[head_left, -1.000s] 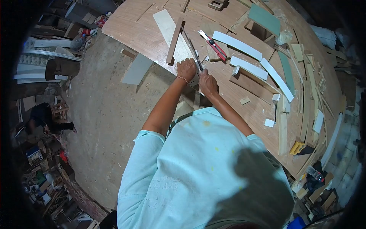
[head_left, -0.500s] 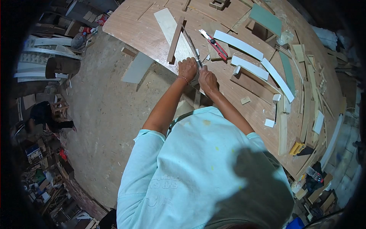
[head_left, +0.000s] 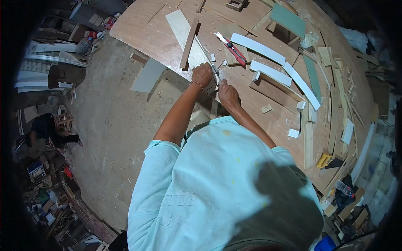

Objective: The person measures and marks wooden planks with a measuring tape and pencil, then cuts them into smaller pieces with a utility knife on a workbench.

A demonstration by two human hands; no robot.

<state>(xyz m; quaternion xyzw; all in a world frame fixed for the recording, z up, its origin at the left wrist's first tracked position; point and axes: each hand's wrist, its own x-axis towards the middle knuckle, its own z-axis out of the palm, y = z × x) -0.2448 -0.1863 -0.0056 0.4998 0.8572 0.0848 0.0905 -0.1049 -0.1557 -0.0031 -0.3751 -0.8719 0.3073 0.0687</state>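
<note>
My left hand [head_left: 202, 76] is closed at the table's near edge, its fingers pressing at the end of a pale board [head_left: 184, 31]. A thin strip or tool lies between the hands, too small to name. Closed too, my right hand [head_left: 228, 94] grips something I cannot make out, just right of the left hand. A dark wooden bar [head_left: 190, 46] lies across the pale board. Beyond my hands a red cutter knife [head_left: 234, 52] rests partly on a small wood piece, with small white offcuts [head_left: 212, 57] nearby.
Curved white strips [head_left: 258, 47] and a green-topped piece [head_left: 288, 20] lie on the wooden table [head_left: 268, 134]. A yellow-handled saw [head_left: 325, 160] is near its right edge. A grey panel [head_left: 148, 76] juts below the left edge. Another person [head_left: 46, 129] bends at far left.
My right hand has moved slightly down and away from my left hand, so more of the gap between them shows. The whole view has shifted a little left.
</note>
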